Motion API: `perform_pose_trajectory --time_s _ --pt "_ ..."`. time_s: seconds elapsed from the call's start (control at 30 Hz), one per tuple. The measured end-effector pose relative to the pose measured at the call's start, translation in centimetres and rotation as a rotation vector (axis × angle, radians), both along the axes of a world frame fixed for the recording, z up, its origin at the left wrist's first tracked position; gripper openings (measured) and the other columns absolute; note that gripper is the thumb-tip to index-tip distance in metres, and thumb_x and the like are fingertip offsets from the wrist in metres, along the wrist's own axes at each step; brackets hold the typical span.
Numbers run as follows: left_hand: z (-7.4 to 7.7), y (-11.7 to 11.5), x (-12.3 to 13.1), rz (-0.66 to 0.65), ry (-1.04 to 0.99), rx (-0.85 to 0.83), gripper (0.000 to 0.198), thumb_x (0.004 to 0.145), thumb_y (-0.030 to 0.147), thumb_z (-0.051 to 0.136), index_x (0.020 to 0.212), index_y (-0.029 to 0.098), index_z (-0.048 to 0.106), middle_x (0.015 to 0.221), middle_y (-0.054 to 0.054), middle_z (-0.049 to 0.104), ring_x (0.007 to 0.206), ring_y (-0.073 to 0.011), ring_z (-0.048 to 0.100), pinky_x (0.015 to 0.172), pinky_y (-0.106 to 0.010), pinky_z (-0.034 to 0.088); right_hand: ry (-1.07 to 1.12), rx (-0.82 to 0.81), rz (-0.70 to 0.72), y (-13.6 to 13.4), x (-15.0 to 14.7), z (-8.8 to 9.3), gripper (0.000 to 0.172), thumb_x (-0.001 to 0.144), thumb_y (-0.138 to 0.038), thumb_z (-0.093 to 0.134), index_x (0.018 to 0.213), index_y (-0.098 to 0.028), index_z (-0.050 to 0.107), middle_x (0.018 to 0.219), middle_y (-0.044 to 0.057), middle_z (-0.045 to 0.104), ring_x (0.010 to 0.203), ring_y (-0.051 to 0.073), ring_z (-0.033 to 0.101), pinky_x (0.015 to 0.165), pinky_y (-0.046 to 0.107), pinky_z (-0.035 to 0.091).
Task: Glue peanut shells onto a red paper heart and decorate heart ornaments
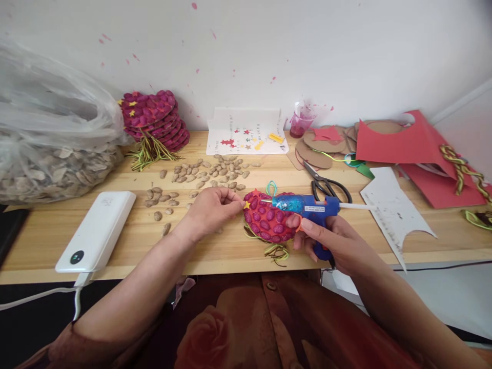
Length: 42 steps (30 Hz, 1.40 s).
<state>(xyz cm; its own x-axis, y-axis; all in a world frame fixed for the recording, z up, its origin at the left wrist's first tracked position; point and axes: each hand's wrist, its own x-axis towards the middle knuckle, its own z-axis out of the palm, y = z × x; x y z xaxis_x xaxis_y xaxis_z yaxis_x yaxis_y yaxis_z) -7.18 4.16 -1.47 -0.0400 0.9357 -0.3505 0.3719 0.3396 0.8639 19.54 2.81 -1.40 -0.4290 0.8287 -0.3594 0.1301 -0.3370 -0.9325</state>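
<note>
A round red craft piece [265, 223] covered in purple-painted lumps lies on the table in front of me, with a string loop at its far side and a tassel [277, 252] at its near side. My left hand [215, 209] pinches at a small yellow star [246, 205] on the piece's left edge. In my right hand [332, 238] is a blue hot glue gun [295, 204], its nozzle pointing left over the piece and a white glue stick out of its back. An orange bit, perhaps the trigger or a star, shows by the right fingers.
Loose peanuts [223, 169] lie beyond my left hand. Black-handled scissors [328, 183] rest behind the glue gun. A white power bank [96, 230], a bag of peanuts [57, 169] and a stack of finished purple pieces [154, 115] stand left; red card [400, 143] lies right.
</note>
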Motion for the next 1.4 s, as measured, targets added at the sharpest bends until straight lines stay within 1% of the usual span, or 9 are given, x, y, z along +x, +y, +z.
perform_pose_trajectory --time_s 0.33,0.57,0.63,0.7,0.83,0.93,1.13,1.27,1.4 --pt "-0.1 0.2 0.1 -0.014 0.062 -0.003 0.015 0.073 0.034 0.071 0.073 0.02 0.067 0.06 0.002 0.064 0.05 -0.0113 0.05 0.047 -0.023 0.036 0.005 0.0 0.003 0.1 0.1 -0.2 0.04 0.088 -0.058 0.072 0.088 -0.018 0.069 0.07 0.003 0.071 0.047 0.009 0.053 0.042 0.022 0.04" --pt "-0.4 0.3 -0.1 -0.037 0.021 0.022 0.015 0.076 0.032 0.072 0.08 0.02 0.064 0.065 0.0 0.068 0.058 -0.0147 0.061 0.052 -0.024 0.042 0.0 -0.002 0.012 0.0 0.3 -0.4 0.041 0.088 -0.059 0.072 0.087 -0.018 0.07 0.071 0.003 0.071 0.048 0.008 0.054 0.043 0.021 0.041" --pt "-0.5 -0.1 -0.2 -0.044 0.003 0.098 0.018 0.08 0.034 0.071 0.087 0.019 0.065 0.07 0.0 0.069 0.059 -0.0147 0.062 0.055 -0.025 0.046 -0.004 0.0 0.009 0.0 0.3 -0.5 0.041 0.087 -0.059 0.072 0.085 -0.018 0.07 0.071 0.003 0.071 0.048 0.008 0.054 0.043 0.021 0.041" --pt "-0.6 -0.7 -0.5 -0.062 0.066 0.267 0.017 0.085 0.033 0.069 0.094 0.018 0.069 0.076 -0.001 0.07 0.063 -0.0139 0.062 0.059 -0.026 0.049 0.0 0.004 0.005 0.0 0.3 -0.5 0.041 0.087 -0.059 0.073 0.084 -0.018 0.071 0.07 0.003 0.071 0.048 0.008 0.054 0.043 0.021 0.041" --pt "-1.4 -2.2 -1.0 -0.186 0.356 0.747 0.025 0.093 0.016 0.056 0.108 0.021 0.077 0.088 -0.004 0.069 0.077 -0.0139 0.063 0.07 -0.026 0.051 0.01 0.015 0.002 0.0 0.2 -0.5 0.042 0.087 -0.059 0.072 0.08 -0.018 0.07 0.069 0.004 0.071 0.047 0.008 0.054 0.042 0.021 0.04" --pt "-2.2 -2.9 -1.3 -0.274 0.515 0.955 0.036 0.092 0.004 0.052 0.112 0.02 0.076 0.093 -0.006 0.066 0.083 -0.0145 0.062 0.073 -0.027 0.052 0.001 0.012 -0.015 0.0 0.1 -0.5 0.044 0.086 -0.06 0.073 0.079 -0.017 0.069 0.069 0.004 0.071 0.046 0.008 0.053 0.041 0.021 0.039" --pt "-3.1 -3.1 -1.5 -0.348 0.656 1.021 0.041 0.089 0.001 0.054 0.12 0.021 0.072 0.098 -0.006 0.063 0.083 -0.0159 0.059 0.075 -0.029 0.053 0.022 -0.006 -0.046 -0.1 -0.1 -0.6 0.047 0.083 -0.061 0.075 0.098 -0.017 0.07 0.068 0.004 0.072 0.048 0.009 0.055 0.041 0.02 0.041" --pt "-3.0 -3.2 -1.5 -0.377 0.711 1.014 0.038 0.089 0.002 0.054 0.118 0.02 0.073 0.099 -0.007 0.063 0.084 -0.0184 0.06 0.076 -0.032 0.054 0.028 -0.001 -0.053 -0.1 -0.1 -0.7 0.046 0.082 -0.061 0.077 0.098 -0.018 0.069 0.068 0.004 0.072 0.05 0.01 0.056 0.042 0.02 0.042" --pt "-2.7 -3.3 -1.5 -0.39 0.747 1.035 0.037 0.091 0.004 0.053 0.119 0.019 0.072 0.101 -0.009 0.065 0.088 -0.0206 0.062 0.077 -0.034 0.057 0.045 -0.004 -0.044 -0.2 -0.1 -0.5 0.049 0.084 -0.059 0.076 0.111 -0.019 0.069 0.066 0.001 0.071 0.046 0.008 0.053 0.042 0.019 0.04"
